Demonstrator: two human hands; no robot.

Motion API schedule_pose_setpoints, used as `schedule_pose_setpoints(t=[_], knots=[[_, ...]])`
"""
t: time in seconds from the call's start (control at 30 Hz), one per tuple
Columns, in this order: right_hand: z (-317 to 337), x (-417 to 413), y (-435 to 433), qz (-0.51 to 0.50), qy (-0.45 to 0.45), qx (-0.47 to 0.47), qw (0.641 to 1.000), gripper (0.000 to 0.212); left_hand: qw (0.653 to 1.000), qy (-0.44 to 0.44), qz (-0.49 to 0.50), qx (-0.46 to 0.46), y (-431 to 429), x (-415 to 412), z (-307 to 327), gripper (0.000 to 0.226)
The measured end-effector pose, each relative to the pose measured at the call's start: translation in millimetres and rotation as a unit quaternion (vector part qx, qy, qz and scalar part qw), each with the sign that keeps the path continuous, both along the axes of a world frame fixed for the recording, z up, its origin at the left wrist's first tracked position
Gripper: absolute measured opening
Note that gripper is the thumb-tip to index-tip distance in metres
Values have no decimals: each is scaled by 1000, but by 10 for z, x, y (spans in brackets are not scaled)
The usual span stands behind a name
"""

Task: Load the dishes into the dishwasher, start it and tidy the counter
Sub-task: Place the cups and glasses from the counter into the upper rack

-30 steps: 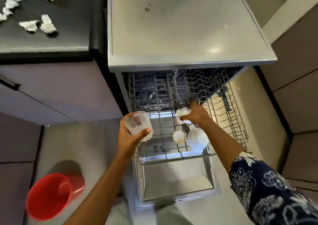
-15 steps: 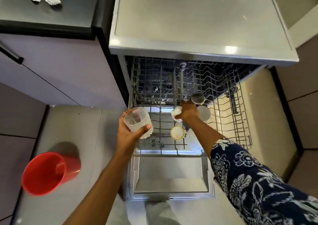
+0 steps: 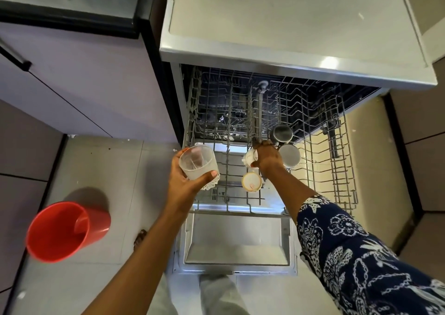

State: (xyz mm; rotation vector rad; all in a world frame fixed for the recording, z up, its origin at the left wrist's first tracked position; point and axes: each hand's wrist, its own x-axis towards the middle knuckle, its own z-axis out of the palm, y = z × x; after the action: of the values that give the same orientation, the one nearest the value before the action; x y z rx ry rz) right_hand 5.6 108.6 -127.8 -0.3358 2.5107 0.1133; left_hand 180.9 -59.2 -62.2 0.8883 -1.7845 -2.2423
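Your left hand (image 3: pixel 183 182) grips a clear glass (image 3: pixel 198 161); your right hand (image 3: pixel 267 157) grasps a white cup (image 3: pixel 250 158) over the dishwasher rack (image 3: pixel 342 170).

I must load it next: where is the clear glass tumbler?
Head view, left of centre: the left hand grips the clear glass tumbler over the left edge of the pulled-out wire rack, left of the small white cup in the right hand.
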Motion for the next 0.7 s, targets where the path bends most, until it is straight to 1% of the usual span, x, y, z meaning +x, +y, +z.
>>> schedule_pose_setpoints(t=[0.07,0.23,0.33,0.5,0.7], knots=[[-4,-25,6,-3,-10,5,1000,64,1000,0,-3,5,-10,-5,-10,84],[32,-160,11,-13,-29,21,999,62,1000,-1,-12,-1,-38,-35,-48,81],[25,-149,-66,12,-14,33,999,60,1000,2,-13,-3,-34,-71,-77,73],[-32,-132,-211,30,12,39,999,60,1000,2,-15,-7,-54,-92,-116,76],[12,-205,-186,8,-11,38,999,67,1000,-8,-26,-7,-74,-78,-154,78]])
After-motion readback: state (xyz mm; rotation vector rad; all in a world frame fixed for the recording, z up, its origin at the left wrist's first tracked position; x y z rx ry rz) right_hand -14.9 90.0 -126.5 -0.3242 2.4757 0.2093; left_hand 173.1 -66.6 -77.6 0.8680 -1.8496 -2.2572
